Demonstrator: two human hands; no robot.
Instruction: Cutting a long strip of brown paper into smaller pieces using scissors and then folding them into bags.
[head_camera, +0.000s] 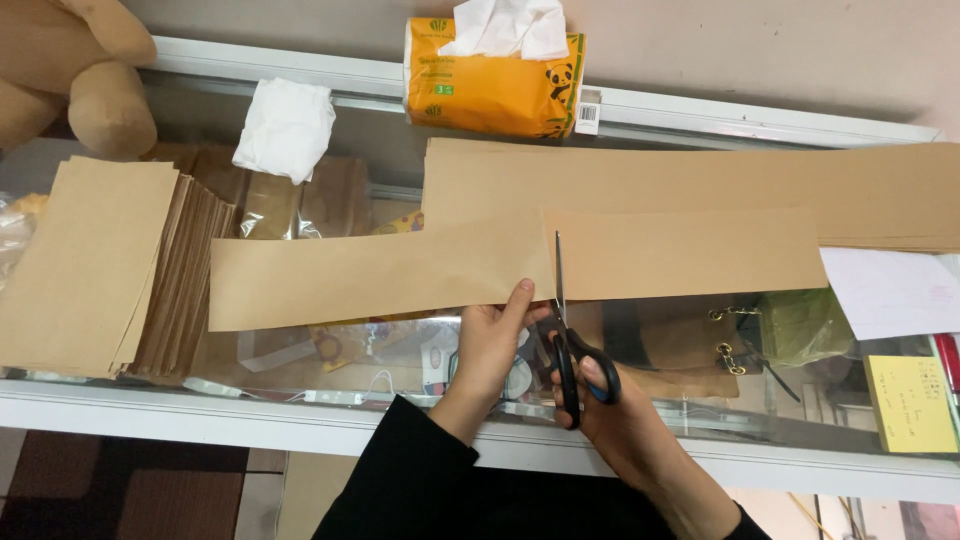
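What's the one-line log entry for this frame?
left hand: holds brown paper strip | right hand: scissors cutting strip | cut: nearly through

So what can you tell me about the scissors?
The scissors have black handles with a bit of blue inside the loops and thin silver blades. The right hand holds them, fingers through the loops, blades pointing up and away from the person. They are partway through a cut across a long strip of brown kraft paper, which lies on a glass counter. The left hand pinches the paper's near edge just beside the blades.
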